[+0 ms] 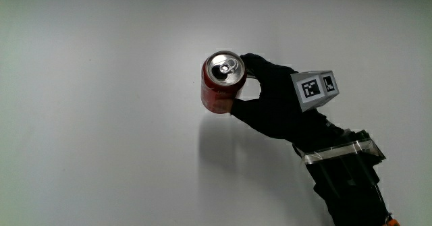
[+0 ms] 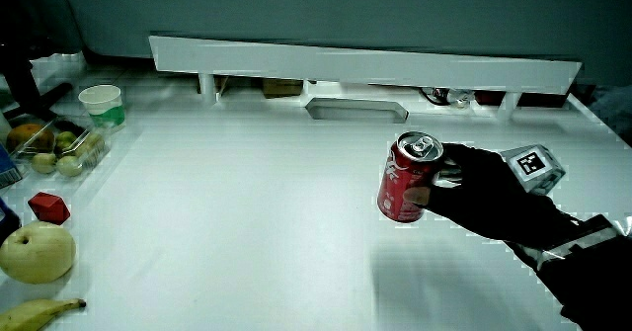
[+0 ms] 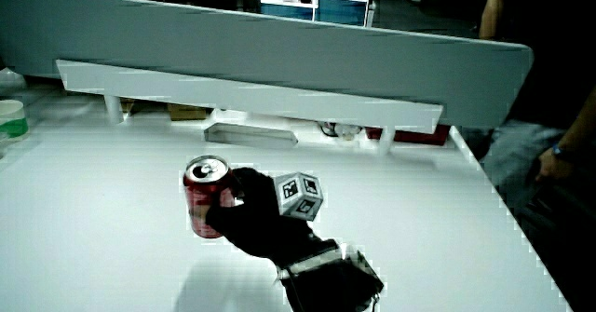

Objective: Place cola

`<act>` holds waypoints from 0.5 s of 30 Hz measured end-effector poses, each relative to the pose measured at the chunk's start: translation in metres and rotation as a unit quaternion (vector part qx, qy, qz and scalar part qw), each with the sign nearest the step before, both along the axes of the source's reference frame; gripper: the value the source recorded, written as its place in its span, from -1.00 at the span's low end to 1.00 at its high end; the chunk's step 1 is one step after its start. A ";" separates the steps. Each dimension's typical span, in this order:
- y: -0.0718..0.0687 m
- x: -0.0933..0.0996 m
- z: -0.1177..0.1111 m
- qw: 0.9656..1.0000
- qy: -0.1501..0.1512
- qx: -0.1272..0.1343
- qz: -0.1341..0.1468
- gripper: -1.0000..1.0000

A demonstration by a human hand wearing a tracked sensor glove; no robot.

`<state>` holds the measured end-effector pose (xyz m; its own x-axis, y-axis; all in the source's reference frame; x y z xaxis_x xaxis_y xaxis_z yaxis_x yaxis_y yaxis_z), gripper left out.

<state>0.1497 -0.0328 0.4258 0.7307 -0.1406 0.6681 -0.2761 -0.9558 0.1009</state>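
A red cola can (image 1: 223, 84) with a silver top stands upright in the grip of the gloved hand (image 1: 264, 98). The fingers wrap around the can's side, and the patterned cube (image 1: 314, 89) sits on the back of the hand. Both side views show the can (image 2: 405, 187) (image 3: 204, 203) held by the hand (image 2: 489, 201) (image 3: 253, 221) over the white table (image 1: 101, 118). Its shadow lies apart from it, nearer to the person, so the can seems to hang a little above the tabletop.
In a side view, a white cup (image 2: 102, 105), a clear tray of fruit (image 2: 54, 148), a red cube (image 2: 48, 207), a pale round fruit (image 2: 37, 252) and a banana (image 2: 39, 314) lie along one table edge. The low partition (image 2: 365, 59) runs farther from the person than the can.
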 end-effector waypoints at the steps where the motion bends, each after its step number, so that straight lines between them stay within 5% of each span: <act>1: 0.000 0.000 0.003 1.000 0.002 -0.003 0.001 0.00; 15: 0.007 0.003 0.035 0.999 0.023 -0.037 0.013 0.00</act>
